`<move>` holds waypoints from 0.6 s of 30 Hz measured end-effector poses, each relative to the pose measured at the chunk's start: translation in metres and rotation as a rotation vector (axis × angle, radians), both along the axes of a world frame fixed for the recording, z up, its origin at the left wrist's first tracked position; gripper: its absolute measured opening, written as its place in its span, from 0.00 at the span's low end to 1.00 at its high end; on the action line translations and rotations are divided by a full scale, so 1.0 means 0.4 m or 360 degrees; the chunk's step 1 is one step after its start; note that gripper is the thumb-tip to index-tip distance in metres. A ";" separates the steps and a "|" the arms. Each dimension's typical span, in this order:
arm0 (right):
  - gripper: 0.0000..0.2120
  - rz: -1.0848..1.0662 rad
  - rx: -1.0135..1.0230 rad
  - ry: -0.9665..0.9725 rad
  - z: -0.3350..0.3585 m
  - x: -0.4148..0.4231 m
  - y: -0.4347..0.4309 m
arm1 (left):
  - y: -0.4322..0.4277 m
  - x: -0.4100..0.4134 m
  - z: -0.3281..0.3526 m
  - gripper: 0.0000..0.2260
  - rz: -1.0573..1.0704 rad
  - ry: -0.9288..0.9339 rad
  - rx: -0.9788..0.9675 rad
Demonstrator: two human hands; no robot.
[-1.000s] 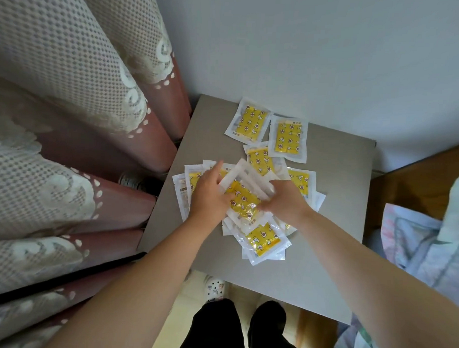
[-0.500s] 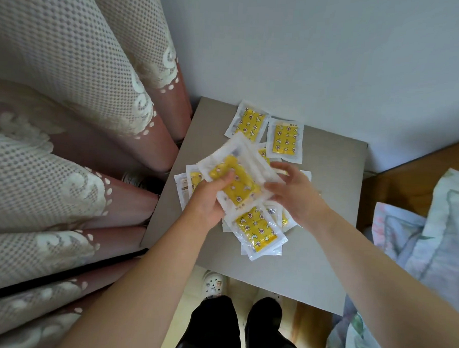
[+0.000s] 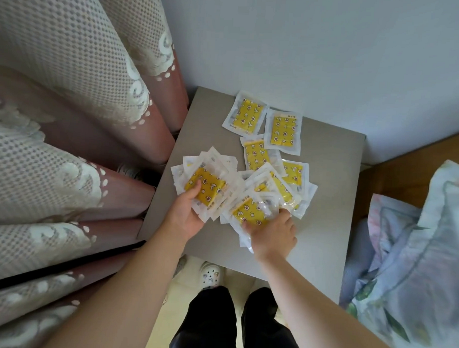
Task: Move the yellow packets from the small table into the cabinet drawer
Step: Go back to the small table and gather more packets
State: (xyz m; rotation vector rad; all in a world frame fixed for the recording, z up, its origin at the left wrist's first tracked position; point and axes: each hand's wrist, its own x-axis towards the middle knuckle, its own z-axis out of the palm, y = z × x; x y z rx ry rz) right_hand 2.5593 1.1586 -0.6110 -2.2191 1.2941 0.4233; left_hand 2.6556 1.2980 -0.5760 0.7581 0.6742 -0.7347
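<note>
Yellow packets, all on or over the table (image 3: 326,209). Count: 4 lie singly toward the back. The back-left packet (image 3: 245,114) and back-right packet (image 3: 283,130) are side by side, the third packet (image 3: 256,154) just in front, the fourth packet (image 3: 293,172) to its right. Nearer is a loose pile (image 3: 280,194), overlapped, no. unclear. A fanned stack (image 3: 209,188), also too overlapped to count, is gripped by the left hand (image 3: 185,219) over the table's left side: thumb on top, other fingers hidden beneath. The right hand (image 3: 271,237) is on the pile's front packet (image 3: 250,214), thumb and bent fingers pinching its near edge. Vs 0.5 s ago: stack has gone from mid-table to the left, hands now apart, right hand has dropped onto the pile. Curtain (image 3: 80,141) left, bedding (image 3: 417,247) right.
</note>
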 end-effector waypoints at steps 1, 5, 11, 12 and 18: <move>0.41 0.0010 0.0017 0.0002 -0.002 0.007 -0.004 | 0.003 -0.004 -0.002 0.11 -0.0012 0.0006 0.0004; 0.23 0.0088 0.0196 0.0094 0.012 0.021 -0.040 | 0.020 -0.019 -0.010 0.11 -0.0118 0.0019 0.0056; 0.15 0.0070 0.0496 0.0021 0.021 0.023 -0.082 | 0.024 -0.042 -0.023 0.15 -0.0216 0.0042 0.0183; 0.14 0.0065 0.0537 -0.0014 0.021 0.020 -0.087 | 0.024 -0.044 -0.024 0.16 -0.0233 0.0036 0.0201; 0.11 -0.0131 0.0845 -0.0247 0.025 -0.018 -0.137 | 0.044 -0.061 -0.032 0.25 -0.0360 0.0041 0.0268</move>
